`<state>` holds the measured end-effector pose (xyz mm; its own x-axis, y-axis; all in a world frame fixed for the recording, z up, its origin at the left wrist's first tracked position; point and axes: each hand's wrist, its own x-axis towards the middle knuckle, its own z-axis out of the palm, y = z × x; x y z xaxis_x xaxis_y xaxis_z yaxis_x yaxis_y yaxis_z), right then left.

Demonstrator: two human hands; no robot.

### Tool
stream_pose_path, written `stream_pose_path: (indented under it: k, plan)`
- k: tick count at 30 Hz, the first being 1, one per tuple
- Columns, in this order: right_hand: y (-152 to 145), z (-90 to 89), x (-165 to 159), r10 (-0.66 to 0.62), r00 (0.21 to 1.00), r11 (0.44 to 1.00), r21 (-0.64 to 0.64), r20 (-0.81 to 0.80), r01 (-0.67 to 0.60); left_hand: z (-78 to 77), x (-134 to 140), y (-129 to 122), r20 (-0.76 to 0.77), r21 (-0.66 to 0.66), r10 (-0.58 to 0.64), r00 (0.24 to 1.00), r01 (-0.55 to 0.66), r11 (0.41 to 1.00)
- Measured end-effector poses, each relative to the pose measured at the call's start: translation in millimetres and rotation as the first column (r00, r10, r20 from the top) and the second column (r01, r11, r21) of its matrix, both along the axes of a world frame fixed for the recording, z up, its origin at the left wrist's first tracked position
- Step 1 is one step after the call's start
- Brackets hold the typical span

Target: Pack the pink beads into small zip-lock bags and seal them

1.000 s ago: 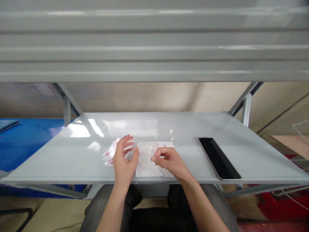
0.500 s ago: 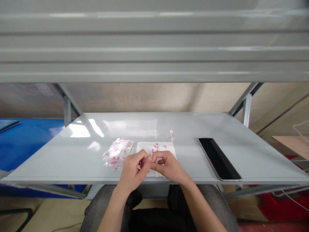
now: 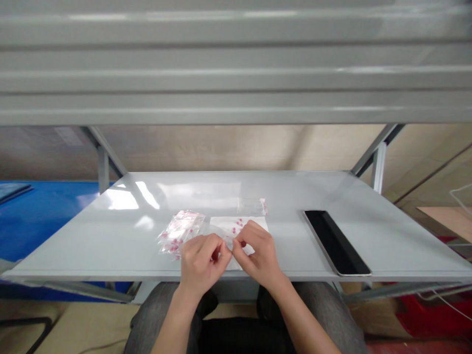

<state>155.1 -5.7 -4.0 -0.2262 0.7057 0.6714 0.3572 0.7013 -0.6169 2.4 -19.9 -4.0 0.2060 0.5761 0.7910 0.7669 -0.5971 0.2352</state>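
My left hand (image 3: 203, 259) and my right hand (image 3: 258, 253) meet fingertip to fingertip over the front of a white sheet (image 3: 259, 222). Each is closed in a pinch at the top edge of a small clear plastic bag (image 3: 222, 233), which is faint and mostly covered by the fingers. Several small red beads (image 3: 236, 227) lie on the sheet just beyond my right hand. To the left of my left hand is a pile of clear bags (image 3: 183, 225) with red beads inside. A flat clear zip bag (image 3: 252, 206) rests behind the sheet.
A black tablet-like slab (image 3: 336, 242) lies on the right of the grey table (image 3: 121, 246). A ribbed grey shelf (image 3: 236, 83) overhangs it, held by metal braces at both sides. A blue surface (image 3: 47, 211) is at the left.
My fingers have shifted their pinch; my right hand has turned more upright and its knuckles have risen. Both hands stay together over the sheet.
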Motion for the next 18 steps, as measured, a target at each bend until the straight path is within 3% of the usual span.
stream_pose_path:
  k: [4,9,12,14,18]
  plan:
    - [1.4,-1.3,1.3,-0.110,0.994,0.992,0.069,0.010,0.109,0.1,1.4,-2.2,0.029,0.024,0.008,1.000,-0.009,1.000]
    - [1.3,-1.3,0.0,-0.163,0.978,0.986,-0.066,-0.134,0.155,5.5,0.1,-6.4,0.097,0.060,-0.011,0.995,0.005,0.998]
    - [0.9,-0.5,-0.9,-0.139,0.971,0.967,-0.238,-0.193,0.091,10.6,-0.1,-6.9,0.077,0.053,-0.067,0.995,0.063,0.997]
    - [0.7,-0.5,-0.8,-0.079,0.971,0.943,-0.333,-0.227,-0.001,12.6,0.1,-5.2,0.011,-0.022,-0.101,0.995,0.101,0.995]
    - [0.4,-1.5,0.0,0.017,0.968,0.908,-0.402,-0.249,-0.119,11.1,-1.9,0.6,-0.056,-0.187,-0.140,0.989,0.128,0.974]
